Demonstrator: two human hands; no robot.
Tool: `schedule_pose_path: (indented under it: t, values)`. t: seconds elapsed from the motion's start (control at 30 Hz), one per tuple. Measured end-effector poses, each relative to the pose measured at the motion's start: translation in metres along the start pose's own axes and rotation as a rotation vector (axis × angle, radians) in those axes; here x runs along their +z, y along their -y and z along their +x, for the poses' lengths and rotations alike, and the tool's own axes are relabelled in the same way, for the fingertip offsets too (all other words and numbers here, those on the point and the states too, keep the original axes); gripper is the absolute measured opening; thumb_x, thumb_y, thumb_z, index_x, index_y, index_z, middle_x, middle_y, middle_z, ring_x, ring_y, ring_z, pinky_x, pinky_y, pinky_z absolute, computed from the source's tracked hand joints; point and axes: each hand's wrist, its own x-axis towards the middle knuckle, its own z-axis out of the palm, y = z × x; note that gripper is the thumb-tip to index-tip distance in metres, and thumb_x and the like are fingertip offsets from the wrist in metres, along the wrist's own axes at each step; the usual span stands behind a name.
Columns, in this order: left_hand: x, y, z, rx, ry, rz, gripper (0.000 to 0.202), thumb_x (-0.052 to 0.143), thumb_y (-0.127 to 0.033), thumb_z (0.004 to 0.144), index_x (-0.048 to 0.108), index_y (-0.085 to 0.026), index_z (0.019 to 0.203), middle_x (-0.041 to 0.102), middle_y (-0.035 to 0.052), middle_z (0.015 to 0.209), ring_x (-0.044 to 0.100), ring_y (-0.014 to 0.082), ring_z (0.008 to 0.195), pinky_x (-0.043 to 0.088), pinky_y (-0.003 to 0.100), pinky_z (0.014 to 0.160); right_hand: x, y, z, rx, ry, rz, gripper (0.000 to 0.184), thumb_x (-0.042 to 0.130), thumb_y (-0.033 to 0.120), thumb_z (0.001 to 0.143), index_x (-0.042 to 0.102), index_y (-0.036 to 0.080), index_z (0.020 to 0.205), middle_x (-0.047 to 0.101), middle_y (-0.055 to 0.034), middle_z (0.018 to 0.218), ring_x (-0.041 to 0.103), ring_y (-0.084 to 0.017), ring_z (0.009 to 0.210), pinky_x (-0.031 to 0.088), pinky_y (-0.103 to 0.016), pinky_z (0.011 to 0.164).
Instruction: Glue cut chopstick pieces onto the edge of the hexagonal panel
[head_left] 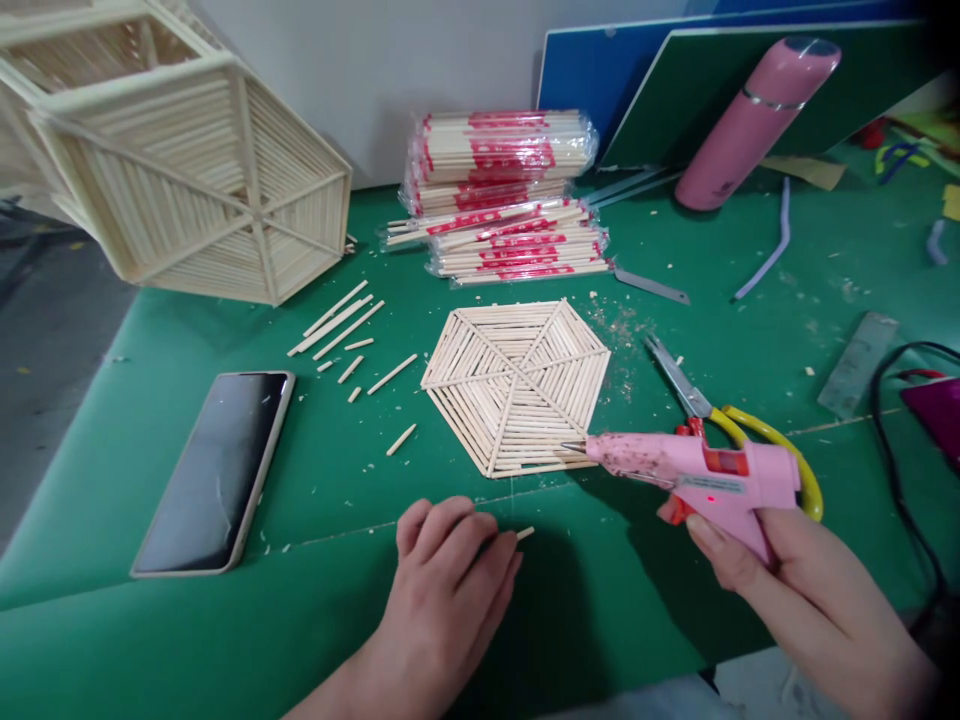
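Observation:
My right hand (795, 580) grips a pink hot glue gun (697, 475), its nozzle pointing left at the lower right edge of a flat hexagonal panel (516, 383) made of wooden sticks. My left hand (450, 580) rests on the green table near the front edge, fingers curled and pinched around a short wooden stick piece (525, 533) that pokes out to the right. The panel lies in the middle of the table, just beyond both hands.
A phone (214, 470) lies at the left. Cut stick pieces (345, 335) are scattered left of the panel. Yellow-handled scissors (720, 415) lie behind the glue gun. Chopstick packs (510, 200), a pink bottle (754, 125) and a large stick-built structure (187, 160) stand at the back.

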Motion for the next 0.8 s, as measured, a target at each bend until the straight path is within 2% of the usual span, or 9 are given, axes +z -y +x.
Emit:
schedule_pose_path:
  t: [0.17,0.3,0.4,0.53,0.6,0.7,0.8]
  values:
    - [0.009,-0.005,-0.005,0.057,0.067,0.204,0.020,0.044,-0.015,0.086,0.059,-0.018,0.098,0.063,0.0036,0.085,0.049,0.0218,0.092,0.025,0.042,0.088,0.000,0.006,0.000,-0.025,-0.018,-0.034,0.020,0.045,0.036,0.083,0.055,0.022,0.094,0.053,0.0031,0.054,0.051,-0.012,0.045,0.042,-0.017,0.037]
    - [0.008,-0.006,-0.002,0.126,0.079,0.221,0.025,0.036,-0.013,0.088,0.061,-0.016,0.088,0.063,0.0042,0.079,0.050,0.0208,0.083,0.026,0.042,0.083,-0.001,0.004,0.000,-0.071,-0.030,-0.062,0.028,0.046,0.034,0.083,0.055,0.021,0.106,0.057,0.0017,0.058,0.055,-0.012,0.048,0.046,-0.017,0.042]
    - [0.006,-0.004,-0.004,0.113,0.088,0.168,0.021,0.039,-0.015,0.087,0.061,-0.017,0.086,0.062,0.0035,0.080,0.051,0.0184,0.079,0.028,0.040,0.082,-0.001,0.001,-0.001,-0.067,-0.031,-0.067,0.029,0.046,0.032,0.083,0.054,0.021,0.109,0.058,0.0016,0.059,0.056,-0.012,0.049,0.046,-0.016,0.043]
    - [0.000,-0.002,-0.005,0.132,0.041,0.018,0.017,0.046,-0.012,0.084,0.060,-0.016,0.092,0.063,0.0047,0.087,0.052,0.0166,0.079,0.033,0.036,0.081,0.001,0.000,0.000,-0.085,-0.049,-0.093,0.023,0.046,0.032,0.084,0.056,0.021,0.101,0.059,0.0020,0.058,0.056,-0.011,0.047,0.045,-0.015,0.041]
    - [-0.005,-0.002,0.001,0.138,-0.001,-0.034,0.017,0.046,-0.009,0.083,0.060,-0.014,0.092,0.063,0.0051,0.084,0.053,0.0151,0.076,0.037,0.033,0.076,0.001,0.001,0.001,-0.083,-0.056,-0.106,0.022,0.047,0.032,0.084,0.057,0.021,0.099,0.059,0.0019,0.058,0.056,-0.012,0.047,0.045,-0.015,0.040]
    - [-0.013,-0.002,0.016,0.072,-0.081,-0.067,0.015,0.050,-0.006,0.079,0.059,-0.015,0.087,0.061,0.0032,0.079,0.052,0.0129,0.070,0.039,0.029,0.069,0.002,0.001,0.001,-0.078,-0.063,-0.107,0.024,0.046,0.032,0.083,0.057,0.021,0.102,0.060,0.0016,0.058,0.057,-0.012,0.047,0.045,-0.015,0.041]
    - [-0.017,0.005,0.031,-0.008,-0.130,-0.005,0.016,0.051,-0.008,0.078,0.060,-0.018,0.085,0.061,0.0029,0.080,0.052,0.0143,0.072,0.038,0.031,0.068,0.002,-0.002,-0.001,-0.077,-0.072,-0.109,0.025,0.047,0.032,0.083,0.057,0.022,0.103,0.061,0.0011,0.060,0.058,-0.012,0.049,0.046,-0.015,0.042]
